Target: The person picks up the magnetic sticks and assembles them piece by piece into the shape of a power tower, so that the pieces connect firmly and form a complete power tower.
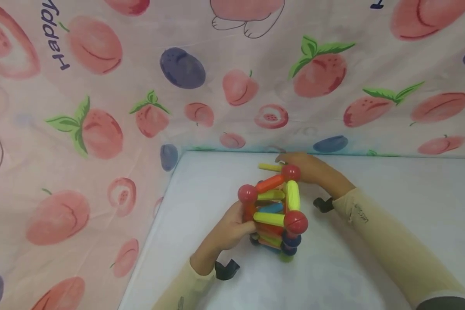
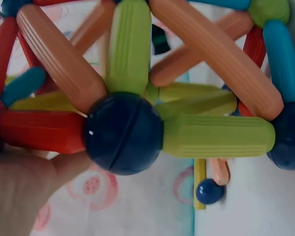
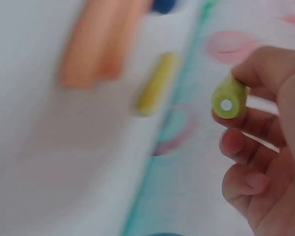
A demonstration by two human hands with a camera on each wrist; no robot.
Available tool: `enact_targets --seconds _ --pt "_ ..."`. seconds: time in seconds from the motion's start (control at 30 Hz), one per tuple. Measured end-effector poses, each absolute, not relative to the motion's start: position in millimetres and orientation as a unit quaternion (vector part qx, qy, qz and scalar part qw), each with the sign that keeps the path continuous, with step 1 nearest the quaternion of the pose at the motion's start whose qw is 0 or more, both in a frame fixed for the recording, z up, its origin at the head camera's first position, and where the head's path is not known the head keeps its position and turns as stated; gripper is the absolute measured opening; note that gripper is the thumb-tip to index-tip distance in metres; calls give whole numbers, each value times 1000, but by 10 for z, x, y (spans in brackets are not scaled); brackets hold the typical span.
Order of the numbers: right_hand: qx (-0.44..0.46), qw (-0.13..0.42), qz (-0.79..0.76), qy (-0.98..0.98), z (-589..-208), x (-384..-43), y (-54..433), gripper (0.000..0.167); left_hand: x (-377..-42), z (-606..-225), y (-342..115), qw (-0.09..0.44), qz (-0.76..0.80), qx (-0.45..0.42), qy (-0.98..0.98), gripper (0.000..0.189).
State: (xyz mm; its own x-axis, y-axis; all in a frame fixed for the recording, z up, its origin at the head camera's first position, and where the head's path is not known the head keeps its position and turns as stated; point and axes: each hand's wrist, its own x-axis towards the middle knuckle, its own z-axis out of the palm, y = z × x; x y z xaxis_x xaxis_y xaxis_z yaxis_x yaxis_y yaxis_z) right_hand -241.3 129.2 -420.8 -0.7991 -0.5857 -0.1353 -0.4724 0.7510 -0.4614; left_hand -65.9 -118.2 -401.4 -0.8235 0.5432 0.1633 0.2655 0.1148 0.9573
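Observation:
My left hand (image 1: pixel 230 226) grips the left side of a ball-and-stick structure (image 1: pixel 269 219), built of magnetic-toy rods and balls. Red balls (image 1: pixel 296 222) form its top corners, with dark blue balls lower down. Seen from the left wrist, a large dark blue ball (image 2: pixel 124 133) joins red, green and peach rods, and the hand's thumb side shows beneath the red rod (image 2: pixel 42 130). Behind the structure, at the table's far edge, is my right hand (image 1: pixel 304 168). It pinches a yellow-green rod (image 3: pixel 229 98) between thumb and forefinger, the round end facing the right wrist camera.
A loose yellow rod (image 1: pixel 269 166) lies by the far edge of the white table (image 1: pixel 201 181). Also loose there are a small blue ball (image 2: pixel 210 191) and a peach rod (image 2: pixel 220 172). A fruit-print cloth (image 1: pixel 217 86) hangs behind the table and along its left side.

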Motion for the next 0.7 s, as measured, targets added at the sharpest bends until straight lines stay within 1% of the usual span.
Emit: enact_targets --seconds 0.03,0.13,0.2,0.27,0.33,0.4,0.47,0.53,0.6,0.7 --pt "-299 106 -218 923 -4107 -2393 1340 46 -636 -4015 -1168 116 603 271 741 60" --pt "-286 38 -280 916 -3716 -2256 1486 38 -553 -4014 -1087 110 602 270 744 60" --pt "-277 -4 -319 907 -3413 -2106 1574 33 -491 -3996 -1002 104 609 269 739 63" --pt "-275 -32 -352 894 -3115 -1919 1639 30 -429 -3945 -900 100 624 265 728 70" --pt "-309 -62 -374 872 -2871 -1739 1695 29 -388 -3865 -793 101 649 258 709 77" --pt "-373 -88 -377 843 -2698 -1575 1732 36 -376 -3777 -697 102 668 260 690 82" --pt "-445 -100 -363 813 -2598 -1433 1741 42 -397 -3695 -624 107 685 266 670 87" --pt "-499 -97 -336 793 -2557 -1317 1730 46 -442 -3644 -574 111 697 279 651 90" --pt "-525 -92 -299 791 -2552 -1219 1707 46 -487 -3616 -546 120 707 287 635 93" --pt "-535 -95 -255 800 -2564 -1134 1689 42 -544 -3605 -519 133 711 296 624 96"
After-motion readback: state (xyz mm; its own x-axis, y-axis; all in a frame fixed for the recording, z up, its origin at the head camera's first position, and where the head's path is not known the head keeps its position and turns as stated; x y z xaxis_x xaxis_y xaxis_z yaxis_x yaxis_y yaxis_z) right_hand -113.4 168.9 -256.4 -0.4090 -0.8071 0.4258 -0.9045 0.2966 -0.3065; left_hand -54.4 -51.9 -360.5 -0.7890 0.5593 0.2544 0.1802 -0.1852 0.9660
